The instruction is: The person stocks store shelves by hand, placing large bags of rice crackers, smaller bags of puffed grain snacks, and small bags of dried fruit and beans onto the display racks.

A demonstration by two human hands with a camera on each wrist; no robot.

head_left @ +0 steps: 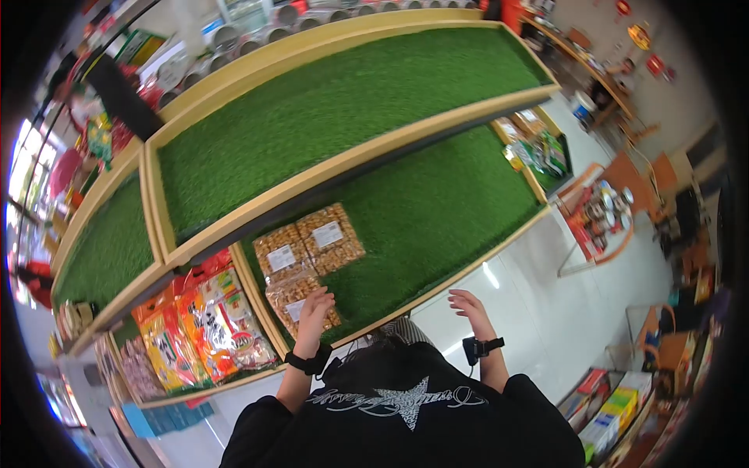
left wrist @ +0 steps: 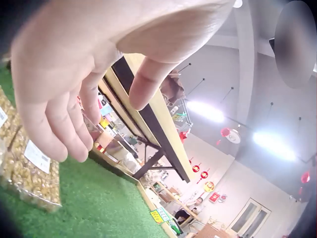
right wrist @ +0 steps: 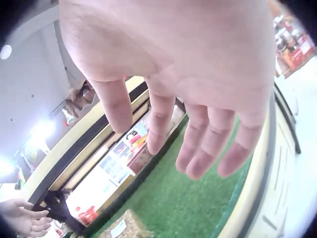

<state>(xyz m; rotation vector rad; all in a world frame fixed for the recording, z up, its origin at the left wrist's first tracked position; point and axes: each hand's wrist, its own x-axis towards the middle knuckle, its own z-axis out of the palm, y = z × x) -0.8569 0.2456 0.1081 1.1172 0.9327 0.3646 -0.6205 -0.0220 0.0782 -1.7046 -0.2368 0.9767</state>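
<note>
Two open hands near snack bags
The left hand (head_left: 312, 321) is loose and empty, by the closest of three brown snack bags (head_left: 335, 238) on the green shelf (head_left: 437, 195). The right hand (head_left: 472, 310) is empty too, near the shelf's front edge.

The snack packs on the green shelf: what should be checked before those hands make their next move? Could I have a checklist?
1. Left hand free: ok, it is open and holds nothing.
2. Right hand free: ok, also open with nothing in it.
3. Both hands close to the snack packs: not ok; the left is close, the right well off to the side.
4. White labels facing up: ok, on all three packs.
5. Room beside the packs: ok, bare green turf stretches to their right.
6. Packs properly sealed: cannot tell, the seams are too small to judge.
</note>
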